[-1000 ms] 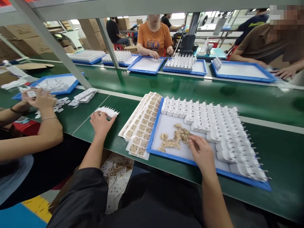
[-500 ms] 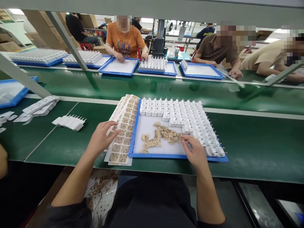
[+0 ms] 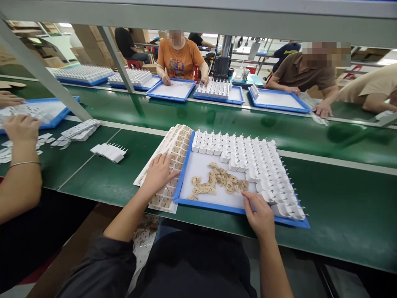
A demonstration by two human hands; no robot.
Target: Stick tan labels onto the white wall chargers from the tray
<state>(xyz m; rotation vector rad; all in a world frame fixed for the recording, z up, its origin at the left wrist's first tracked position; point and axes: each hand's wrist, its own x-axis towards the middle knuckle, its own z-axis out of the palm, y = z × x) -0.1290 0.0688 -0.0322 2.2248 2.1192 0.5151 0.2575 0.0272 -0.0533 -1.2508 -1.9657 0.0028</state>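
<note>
1. On the green worktop (image 3: 341,203), in the near blue tray (image 3: 214,206): bears white pronged parts (image 3: 263,165) in rows along far and right sides, and loose tan pieces (image 3: 221,176) in the middle.
2. With the left hand (image 3: 158,173): rests, fingers spread, upon the sticker sheets (image 3: 180,145), just beside the tray's left rim.
3. With the right hand (image 3: 259,213): brings thumb and forefinger near together at the tan pile's edge; cannot tell if pinching one piece.
</note>
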